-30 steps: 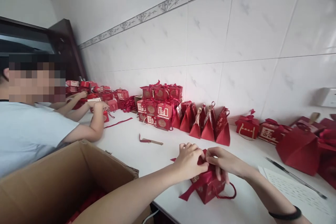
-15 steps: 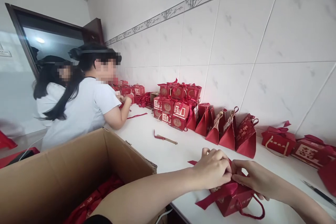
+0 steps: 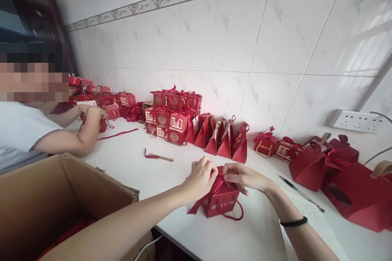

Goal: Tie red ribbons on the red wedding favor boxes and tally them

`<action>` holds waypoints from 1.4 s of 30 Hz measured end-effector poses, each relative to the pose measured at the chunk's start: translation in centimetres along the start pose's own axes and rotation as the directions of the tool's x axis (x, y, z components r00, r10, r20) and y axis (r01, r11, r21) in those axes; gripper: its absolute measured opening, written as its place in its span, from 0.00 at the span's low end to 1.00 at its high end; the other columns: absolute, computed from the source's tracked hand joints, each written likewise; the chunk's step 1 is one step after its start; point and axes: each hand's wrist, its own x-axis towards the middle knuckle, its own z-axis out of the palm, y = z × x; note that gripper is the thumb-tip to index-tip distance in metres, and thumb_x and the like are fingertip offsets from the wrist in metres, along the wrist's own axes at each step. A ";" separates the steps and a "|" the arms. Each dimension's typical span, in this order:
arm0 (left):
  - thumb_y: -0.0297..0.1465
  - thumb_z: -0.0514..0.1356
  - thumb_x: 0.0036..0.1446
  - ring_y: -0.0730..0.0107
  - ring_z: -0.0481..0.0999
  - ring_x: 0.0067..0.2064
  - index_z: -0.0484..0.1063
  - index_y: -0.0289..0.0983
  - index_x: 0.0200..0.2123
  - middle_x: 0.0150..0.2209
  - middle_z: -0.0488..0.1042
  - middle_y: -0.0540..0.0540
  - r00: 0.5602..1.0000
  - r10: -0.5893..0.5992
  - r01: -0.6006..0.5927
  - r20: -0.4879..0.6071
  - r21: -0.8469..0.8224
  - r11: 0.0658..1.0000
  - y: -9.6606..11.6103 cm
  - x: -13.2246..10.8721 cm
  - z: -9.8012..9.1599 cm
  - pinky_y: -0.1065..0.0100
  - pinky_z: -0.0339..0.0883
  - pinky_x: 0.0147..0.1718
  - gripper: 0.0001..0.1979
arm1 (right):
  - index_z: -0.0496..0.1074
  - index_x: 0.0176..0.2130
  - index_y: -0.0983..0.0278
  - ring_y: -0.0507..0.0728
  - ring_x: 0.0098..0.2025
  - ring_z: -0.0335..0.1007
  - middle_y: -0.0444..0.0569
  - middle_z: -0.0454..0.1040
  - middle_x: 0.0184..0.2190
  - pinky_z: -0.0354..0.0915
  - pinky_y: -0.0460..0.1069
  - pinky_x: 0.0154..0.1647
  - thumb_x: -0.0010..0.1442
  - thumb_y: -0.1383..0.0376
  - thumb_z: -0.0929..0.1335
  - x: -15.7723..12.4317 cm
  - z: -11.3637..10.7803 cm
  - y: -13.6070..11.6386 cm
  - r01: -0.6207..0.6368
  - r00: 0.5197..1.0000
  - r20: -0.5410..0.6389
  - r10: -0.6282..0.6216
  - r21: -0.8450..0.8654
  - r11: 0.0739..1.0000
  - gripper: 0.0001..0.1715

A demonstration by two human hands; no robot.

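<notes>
A red gift box (image 3: 221, 206) with a cord handle stands on the white table right in front of me. Across its top runs a dark red ribbon (image 3: 200, 203), one tail hanging down the left side. My left hand (image 3: 202, 179) pinches the ribbon above the box. From the other side, my right hand (image 3: 241, 176) grips the ribbon too, its fingertips almost meeting the left ones at the knot. The exact hold of the fingertips is partly hidden.
An open cardboard box (image 3: 101, 187) stands at left against the table edge. Stacked red boxes (image 3: 173, 124) and triangular bags (image 3: 225, 140) line the wall. A box cutter (image 3: 158, 156) and a pen (image 3: 301, 193) lie on the table. A co-worker (image 3: 18, 130) works at left.
My view has swung right, bringing the wall socket and more red boxes in. Both hands stay at the ribbon on top of the gift box, close together.
</notes>
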 end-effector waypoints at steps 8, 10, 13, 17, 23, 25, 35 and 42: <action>0.27 0.51 0.55 0.63 0.64 0.52 0.62 0.39 0.31 0.45 0.63 0.46 0.988 -0.134 0.146 0.077 -0.176 0.973 0.1 0.0 -0.1 0.55 0.56 0.52 0.03 | 0.66 0.30 0.66 0.45 0.11 0.59 0.36 0.60 0.17 0.53 0.39 0.10 0.56 0.59 0.66 0.4 0.4 -0.5 0.018 1.000 0.012 -0.017 -0.031 0.999 0.11; 0.27 0.55 0.52 0.62 0.65 0.51 0.62 0.39 0.30 0.46 0.63 0.46 0.988 -0.101 0.124 0.119 -0.206 0.971 0.0 0.1 -0.2 0.56 0.57 0.51 0.02 | 0.66 0.28 0.66 0.44 0.11 0.57 0.35 0.58 0.14 0.52 0.39 0.09 0.57 0.57 0.65 0.5 0.4 -0.3 0.054 0.998 0.040 -0.056 0.064 0.996 0.15; 0.26 0.56 0.48 0.63 0.67 0.48 0.61 0.38 0.26 0.44 0.65 0.47 0.984 -0.064 0.105 0.166 -0.253 0.962 -0.2 0.4 -0.3 0.59 0.60 0.49 0.05 | 0.66 0.26 0.67 0.43 0.09 0.47 0.32 0.51 0.11 0.48 0.39 0.08 0.56 0.53 0.67 0.8 0.5 0.2 0.092 0.993 0.052 -0.102 0.176 0.980 0.20; 0.28 0.55 0.49 0.66 0.68 0.41 0.58 0.38 0.22 0.39 0.66 0.48 0.985 -0.078 0.119 0.151 -0.280 0.953 -0.2 0.6 -0.2 0.61 0.63 0.44 0.07 | 0.63 0.22 0.66 0.43 0.07 0.43 0.32 0.49 0.08 0.41 0.39 0.06 0.54 0.49 0.67 1.0 0.5 0.9 0.057 0.996 0.048 -0.073 0.280 0.958 0.24; 0.27 0.55 0.47 0.68 0.69 0.40 0.56 0.38 0.20 0.37 0.66 0.49 0.992 -0.127 0.116 -0.001 -0.398 0.910 -0.4 0.9 -0.5 0.65 0.63 0.42 0.09 | 0.56 0.17 0.65 0.43 0.07 0.47 0.33 0.51 0.07 0.44 0.39 0.06 0.51 0.49 0.69 0.4 -0.3 1.4 0.076 0.996 0.010 -0.083 0.308 0.948 0.28; 0.27 0.53 0.49 0.68 0.68 0.42 0.59 0.38 0.23 0.38 0.67 0.48 0.977 -0.200 0.144 -0.079 -0.451 0.881 -0.6 1.2 -1.0 0.66 0.62 0.44 0.05 | 0.56 0.17 0.64 0.44 0.07 0.48 0.32 0.49 0.07 0.42 0.39 0.06 0.50 0.49 0.70 -0.2 -0.7 1.2 0.115 0.992 0.000 -0.123 0.360 0.926 0.28; 0.35 0.45 0.57 0.72 0.63 0.27 0.60 0.38 0.23 0.24 0.62 0.52 0.949 -0.309 0.200 -0.060 -0.644 0.739 -1.7 1.2 -2.6 0.69 0.61 0.30 0.13 | 0.59 0.20 0.65 0.48 0.09 0.59 0.39 0.60 0.08 0.49 0.40 0.10 0.49 0.45 0.68 -3.2 -2.8 -1.1 0.118 0.990 -0.095 -0.106 0.126 0.985 0.29; 0.33 0.42 0.59 0.74 0.64 0.26 0.60 0.38 0.24 0.23 0.63 0.51 0.983 -0.185 0.149 -0.001 -0.586 0.797 -1.7 1.0 -1.5 0.69 0.61 0.28 0.14 | 0.58 0.19 0.64 0.51 0.15 0.65 0.44 0.66 0.14 0.57 0.44 0.13 0.54 0.50 0.67 -4.8 -3.3 -1.6 -0.296 0.918 -0.358 0.168 -0.342 0.892 0.25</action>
